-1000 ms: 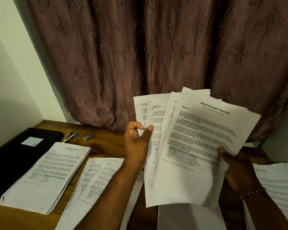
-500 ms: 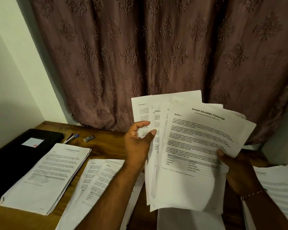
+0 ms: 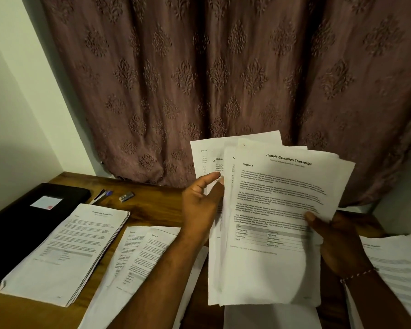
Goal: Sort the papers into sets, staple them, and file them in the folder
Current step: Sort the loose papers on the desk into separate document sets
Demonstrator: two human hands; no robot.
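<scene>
Wooden desk (image 3: pixel 152 193) bears piles (image 3: pixel 64 252) beside the folder (image 3: pixel 22 222); left hand (image 3: pixel 202 205) and right hand (image 3: pixel 337 241) pinch fanned papers (image 3: pixel 271 210); stapling and filing likely remain.

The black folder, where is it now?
In the head view, the black folder lies on the table, far left by the wall, beside the thick paper stack.

"Sample Education Transcript" atop front held sheet (image 3: pixel 271 269), "Section 1" at its ten o'clock, "Section" on fanned sheets (image 3: pixel 207 148) behind, desk stacks (image 3: pixel 64 252) illegible
</scene>
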